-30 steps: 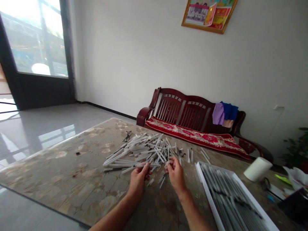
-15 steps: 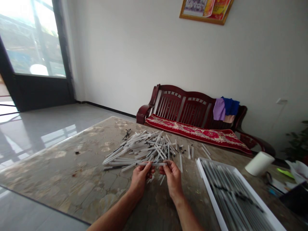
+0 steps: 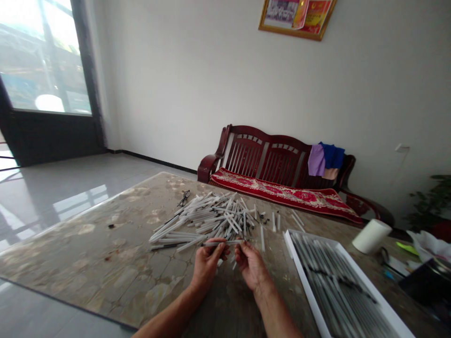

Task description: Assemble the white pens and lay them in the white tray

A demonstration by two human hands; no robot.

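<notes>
A slim white pen (image 3: 223,243) is being pinched between the left hand (image 3: 207,267) and the nearly closed right hand (image 3: 251,268), just above the tabletop (image 3: 88,253). A loose heap of pens (image 3: 207,223) is remaining beyond, while many lie lined up in a white tray (image 3: 305,281).

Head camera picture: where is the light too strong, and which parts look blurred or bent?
In the head view, daylight washes out the glass door, and the glossy floor shows bright reflections; the pens in the white tray look smeared, while the pen at the hands looks fairly sharp; wide-angle distortion seems to bend the table edge.
</notes>
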